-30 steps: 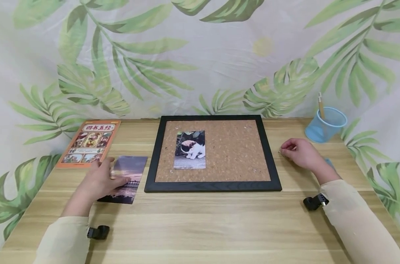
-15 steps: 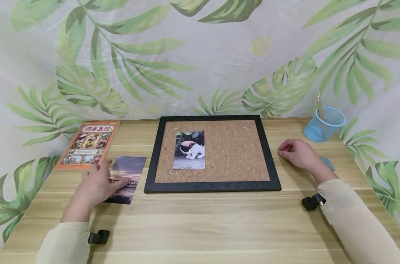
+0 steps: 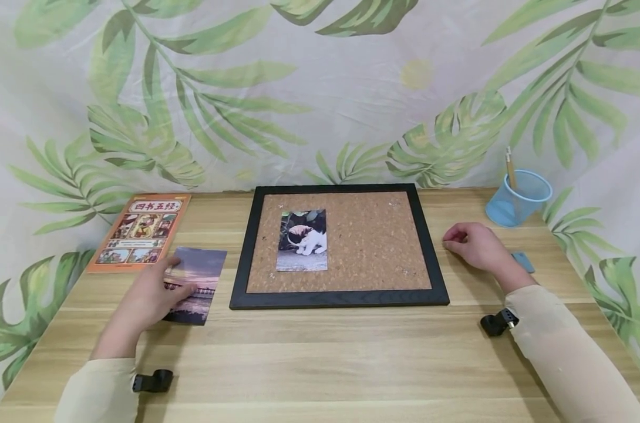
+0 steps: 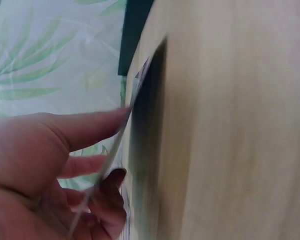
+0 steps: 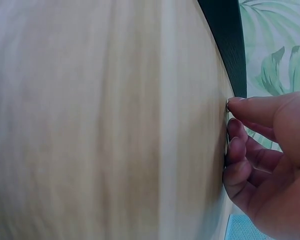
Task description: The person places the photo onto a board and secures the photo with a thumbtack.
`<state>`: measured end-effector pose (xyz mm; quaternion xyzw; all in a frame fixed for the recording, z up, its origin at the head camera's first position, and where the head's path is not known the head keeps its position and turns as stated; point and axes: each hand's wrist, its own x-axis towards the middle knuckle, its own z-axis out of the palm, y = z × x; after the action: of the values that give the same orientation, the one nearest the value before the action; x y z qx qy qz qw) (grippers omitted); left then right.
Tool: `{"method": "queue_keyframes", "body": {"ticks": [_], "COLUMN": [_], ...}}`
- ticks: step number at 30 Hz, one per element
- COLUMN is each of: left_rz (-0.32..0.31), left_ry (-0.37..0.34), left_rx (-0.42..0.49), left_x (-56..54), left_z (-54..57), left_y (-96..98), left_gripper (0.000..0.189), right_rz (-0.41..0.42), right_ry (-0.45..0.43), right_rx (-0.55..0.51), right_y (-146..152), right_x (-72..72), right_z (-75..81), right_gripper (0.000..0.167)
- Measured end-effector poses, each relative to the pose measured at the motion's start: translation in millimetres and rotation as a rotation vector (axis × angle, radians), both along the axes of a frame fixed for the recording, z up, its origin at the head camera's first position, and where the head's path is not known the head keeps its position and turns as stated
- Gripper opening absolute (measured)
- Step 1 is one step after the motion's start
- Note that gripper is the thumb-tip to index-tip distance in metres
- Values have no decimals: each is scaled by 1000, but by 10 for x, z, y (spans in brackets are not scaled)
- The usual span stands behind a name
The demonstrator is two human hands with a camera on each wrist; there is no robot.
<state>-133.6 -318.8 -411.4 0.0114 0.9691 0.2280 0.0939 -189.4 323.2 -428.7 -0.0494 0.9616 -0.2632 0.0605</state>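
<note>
My left hand (image 3: 153, 294) pinches a photo of a purple sunset sky (image 3: 204, 267) by its left side, thumb on the picture side and fingers underneath. In the left wrist view the photo appears nearly edge-on and tilted up from the tabletop. My right hand (image 3: 475, 245) is low beside the right edge of a black-framed cork board (image 3: 378, 247), its fingers curled. In the right wrist view, a tiny shiny thing (image 5: 228, 105) shows at the pinched thumb and fingertip, too small to tell its kind. A cat photo (image 3: 302, 241) lies on the left half of the board.
An orange booklet (image 3: 140, 232) lies at the back left, close to my left fingertips. A blue mesh cup (image 3: 516, 202) holding a pencil (image 3: 510, 167) stands at the back right. A small blue-grey flat piece (image 3: 523, 262) lies just beyond my right wrist. A leaf-patterned cloth (image 3: 320, 88) hangs behind the table.
My left hand has drawn the sunset photo slightly left, away from the board. My right hand stays at the board's right side; the shiny thing at its fingertips no longer shows in the head view.
</note>
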Motion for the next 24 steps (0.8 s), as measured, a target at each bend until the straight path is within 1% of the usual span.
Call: {"method": "queue_keyframes", "body": {"ticks": [2,4,7,10,14,16,19,24], "left_rz": [12,42,84,115,136,127,100,36], "left_ry": [1,5,29,83,164,186,195,175], "left_rx": [76,156,256,307,339,360,395,444], "left_x": [8,22,55,88,110,109,102,76], "left_z": [0,7,34,79,145,169,200,250], "left_y": [-24,-44,-63,-60,-5,40,131,339], "left_gripper": [65,55,48,46,44,43,43,43], "right_rz": [0,-1,-3,-2,8,10,11,10], "right_ry": [0,-1,-7,-12,-14,-13,-9,5], "right_rx": [3,6,6,6,3,-2,-15,-35], "right_y": [-3,-8,-16,-30,-21,-15,-10,-31], "right_x": [-3,-2,3,11,26,35,49,77], "right_z": [2,3,10,19,45,60,77,103], "right_gripper": [15,15,15,15,15,16,16,14]}}
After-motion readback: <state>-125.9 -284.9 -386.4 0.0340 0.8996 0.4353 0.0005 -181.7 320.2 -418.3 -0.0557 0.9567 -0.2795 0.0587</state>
